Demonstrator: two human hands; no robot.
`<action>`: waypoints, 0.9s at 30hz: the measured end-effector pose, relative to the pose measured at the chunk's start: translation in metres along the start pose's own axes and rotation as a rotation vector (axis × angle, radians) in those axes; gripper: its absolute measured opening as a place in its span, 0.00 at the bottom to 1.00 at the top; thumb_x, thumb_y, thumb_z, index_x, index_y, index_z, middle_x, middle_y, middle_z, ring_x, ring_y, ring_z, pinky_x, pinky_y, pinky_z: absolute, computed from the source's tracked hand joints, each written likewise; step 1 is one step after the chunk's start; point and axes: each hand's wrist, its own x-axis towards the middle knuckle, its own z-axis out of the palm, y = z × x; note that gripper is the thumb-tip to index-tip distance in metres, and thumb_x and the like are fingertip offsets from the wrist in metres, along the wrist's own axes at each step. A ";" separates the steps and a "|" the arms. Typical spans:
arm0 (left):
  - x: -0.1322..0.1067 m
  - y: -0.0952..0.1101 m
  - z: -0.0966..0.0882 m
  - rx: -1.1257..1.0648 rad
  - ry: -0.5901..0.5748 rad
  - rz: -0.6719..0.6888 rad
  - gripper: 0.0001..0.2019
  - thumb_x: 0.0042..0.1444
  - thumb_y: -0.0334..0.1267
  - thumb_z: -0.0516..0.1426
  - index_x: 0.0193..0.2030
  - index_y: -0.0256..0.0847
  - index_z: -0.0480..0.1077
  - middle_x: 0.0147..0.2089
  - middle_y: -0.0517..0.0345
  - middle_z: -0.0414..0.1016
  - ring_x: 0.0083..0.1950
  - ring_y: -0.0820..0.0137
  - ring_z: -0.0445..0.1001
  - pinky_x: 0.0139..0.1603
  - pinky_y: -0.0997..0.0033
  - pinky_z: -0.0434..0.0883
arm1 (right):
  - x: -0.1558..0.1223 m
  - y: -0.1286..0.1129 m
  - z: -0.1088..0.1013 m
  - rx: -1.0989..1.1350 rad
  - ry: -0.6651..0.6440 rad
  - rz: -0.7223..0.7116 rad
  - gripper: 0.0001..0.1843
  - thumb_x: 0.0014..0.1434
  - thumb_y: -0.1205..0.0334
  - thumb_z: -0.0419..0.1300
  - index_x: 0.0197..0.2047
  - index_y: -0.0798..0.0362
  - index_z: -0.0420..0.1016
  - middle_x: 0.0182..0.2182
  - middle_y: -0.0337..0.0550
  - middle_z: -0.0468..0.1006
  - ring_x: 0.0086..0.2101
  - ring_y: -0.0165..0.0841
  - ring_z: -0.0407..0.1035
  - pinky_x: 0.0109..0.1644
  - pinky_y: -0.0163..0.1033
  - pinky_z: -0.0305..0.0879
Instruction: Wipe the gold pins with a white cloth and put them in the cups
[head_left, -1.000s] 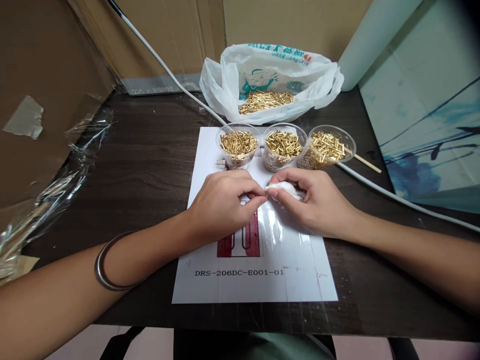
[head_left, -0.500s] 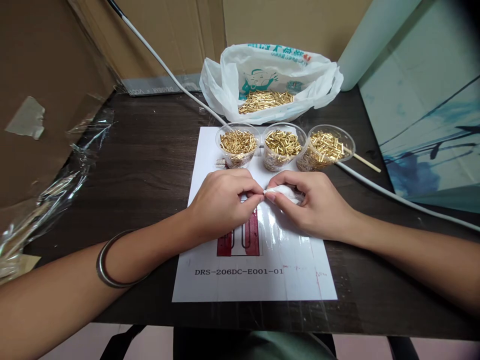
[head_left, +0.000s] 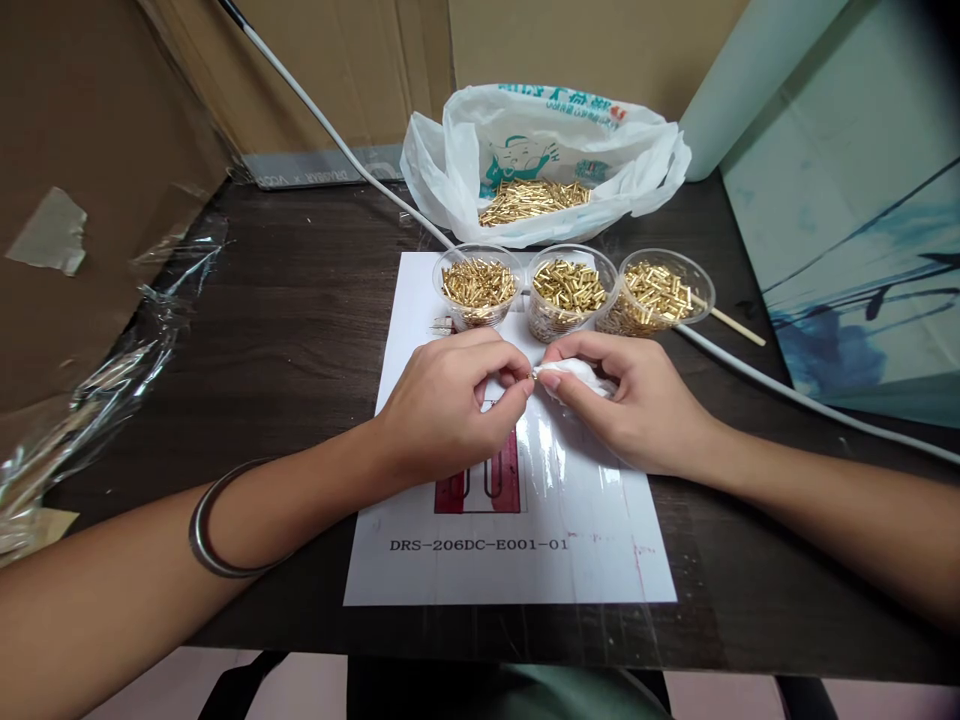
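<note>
Starting at the left, we see a metal bangle (head_left: 196,535) around the forearm, and beyond it the left hand (head_left: 454,405) in a narrow pinch. Its thumb and forefinger tips come close together at a small shiny piece (head_left: 534,376), which sits right between the two hands, above the white sheet (head_left: 600,560). The piece is so small that we cannot tell whether those fingertips close on it or only touch it. Just beside it, the right hand (head_left: 641,400) grips a wadded white cloth (head_left: 577,378) between thumb and fingers, with one end of the wad poking out at the fingertips, next to the piece. The hands almost meet there.

Beyond the hands we find three clear plastic cups in a row. The left cup (head_left: 486,317) holds a heap of thin gold-coloured pins (head_left: 477,284). The middle cup (head_left: 556,325) is well filled with short gold-coloured tubes (head_left: 570,285). Behind it, an open white plastic bag (head_left: 435,185) with green print holds a loose pile of slender golden pieces (head_left: 532,200). The right cup (head_left: 616,322) contains thicker-looking gold-coloured bits (head_left: 656,288); we cannot tell whether it leans. A pale stick (head_left: 742,328) juts out past its right side, near a white cable (head_left: 810,405) on the dark table (head_left: 285,280).
</note>
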 end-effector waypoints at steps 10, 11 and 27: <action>-0.001 -0.004 0.002 -0.045 -0.029 0.035 0.07 0.53 0.32 0.54 0.35 0.39 0.75 0.33 0.58 0.74 0.33 0.74 0.68 0.34 0.73 0.65 | 0.001 0.000 -0.001 0.048 0.026 -0.036 0.09 0.56 0.59 0.55 0.37 0.54 0.71 0.32 0.39 0.74 0.33 0.29 0.66 0.38 0.34 0.60; -0.002 -0.004 0.002 -0.047 -0.028 0.038 0.08 0.53 0.32 0.55 0.35 0.39 0.75 0.33 0.58 0.74 0.33 0.74 0.68 0.34 0.73 0.65 | 0.001 0.000 -0.001 0.054 0.027 -0.040 0.09 0.56 0.59 0.55 0.37 0.54 0.71 0.33 0.39 0.74 0.33 0.29 0.66 0.38 0.34 0.60; -0.001 -0.003 0.004 0.066 0.021 0.087 0.05 0.51 0.32 0.56 0.28 0.36 0.73 0.28 0.60 0.72 0.29 0.77 0.67 0.30 0.76 0.62 | 0.001 0.001 0.000 0.020 0.000 -0.026 0.11 0.58 0.57 0.53 0.39 0.54 0.69 0.32 0.38 0.73 0.32 0.28 0.65 0.37 0.34 0.58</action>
